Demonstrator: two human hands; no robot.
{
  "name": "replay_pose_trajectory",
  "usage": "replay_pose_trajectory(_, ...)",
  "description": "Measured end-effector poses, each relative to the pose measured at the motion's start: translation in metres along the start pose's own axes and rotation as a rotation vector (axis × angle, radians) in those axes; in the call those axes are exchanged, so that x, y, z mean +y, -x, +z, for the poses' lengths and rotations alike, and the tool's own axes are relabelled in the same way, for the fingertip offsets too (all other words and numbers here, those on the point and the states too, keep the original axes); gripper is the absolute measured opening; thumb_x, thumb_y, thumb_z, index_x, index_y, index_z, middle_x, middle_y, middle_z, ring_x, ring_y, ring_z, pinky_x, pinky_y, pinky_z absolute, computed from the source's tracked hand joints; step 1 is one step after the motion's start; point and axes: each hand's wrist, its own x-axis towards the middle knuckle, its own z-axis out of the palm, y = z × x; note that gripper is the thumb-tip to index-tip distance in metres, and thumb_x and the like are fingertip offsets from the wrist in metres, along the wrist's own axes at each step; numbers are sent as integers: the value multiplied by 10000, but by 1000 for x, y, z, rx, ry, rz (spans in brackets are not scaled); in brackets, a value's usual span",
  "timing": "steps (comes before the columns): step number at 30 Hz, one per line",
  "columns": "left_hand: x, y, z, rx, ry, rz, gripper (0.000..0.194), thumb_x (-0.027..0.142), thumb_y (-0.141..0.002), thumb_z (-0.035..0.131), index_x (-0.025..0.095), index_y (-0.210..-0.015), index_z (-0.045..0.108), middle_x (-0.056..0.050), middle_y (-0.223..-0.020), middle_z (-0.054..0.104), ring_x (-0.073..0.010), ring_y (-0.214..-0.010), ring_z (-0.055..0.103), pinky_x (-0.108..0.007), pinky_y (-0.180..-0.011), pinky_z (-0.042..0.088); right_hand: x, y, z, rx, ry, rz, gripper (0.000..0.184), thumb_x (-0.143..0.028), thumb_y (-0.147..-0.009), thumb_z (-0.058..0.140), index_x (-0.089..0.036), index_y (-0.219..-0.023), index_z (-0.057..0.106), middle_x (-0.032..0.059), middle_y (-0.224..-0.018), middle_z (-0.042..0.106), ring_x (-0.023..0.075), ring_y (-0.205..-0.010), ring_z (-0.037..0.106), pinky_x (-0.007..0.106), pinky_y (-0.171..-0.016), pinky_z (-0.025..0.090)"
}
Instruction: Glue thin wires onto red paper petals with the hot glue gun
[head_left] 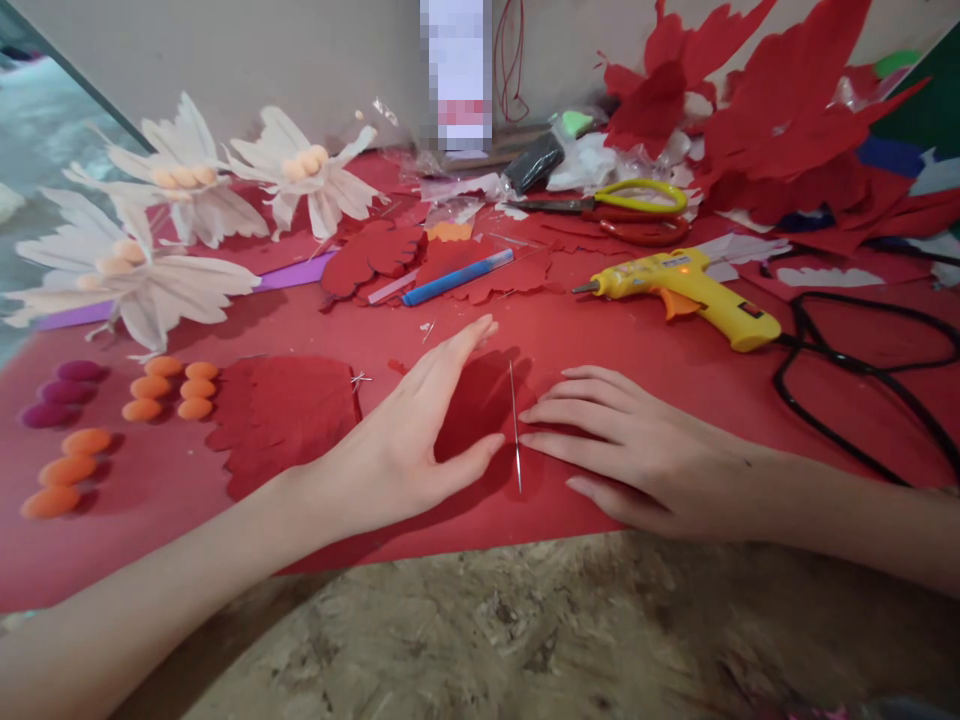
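Note:
A thin silvery needle-like rod (pixel 516 430) lies on the red work surface (pixel 420 530), pointing away from me between my hands. My left hand (pixel 409 430) is open beside it, thumb apart from the outstretched fingers; the thumb tip comes close to the rod. On the rod's other side my right hand (pixel 630 440) rests palm down, fingers extended, its fingertips at or very near the rod. Left of my left wrist lies a stack of red scalloped fabric (pixel 285 415), partly covered by that arm. A small bundle of thin white strands (pixel 360 379) sits at its edge.
A yellow glue gun (pixel 682 285) with a black cord (pixel 795 390) lies at right. Behind are yellow-handled scissors (pixel 637 197), a blue pen (pixel 457 278) and red fabric flowers (pixel 780 120). White fabric flowers (pixel 150 265), orange pompoms (pixel 67 470) and purple pompoms (pixel 61 392) occupy the left.

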Motion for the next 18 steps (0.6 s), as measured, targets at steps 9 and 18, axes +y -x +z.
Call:
replay_pose_trajectory(9, 3, -6, 5, -149, -132, 74, 844, 568, -737, 578, 100, -1358, 251, -171, -1423, 351, -277, -1340, 272, -459, -1124, 143, 0, 1, 1, -3, 23, 1, 342, -189, -879, 364, -76, -1101, 599, 110, -1083, 627, 237, -1021, 508, 429, -906, 437)
replay_pose_trajectory(18, 1, -6, 6, -154, -151, 52, 847, 585, -722, 580, 101, -1350, 282, -164, -1413, 372, -268, -1334, 287, -459, -1118, 155, 0, 2, 2, -4, 39, -2, 348, -194, -885, 350, -87, -1105, 597, 108, -1095, 621, 226, -1021, 503, 425, -907, 435)
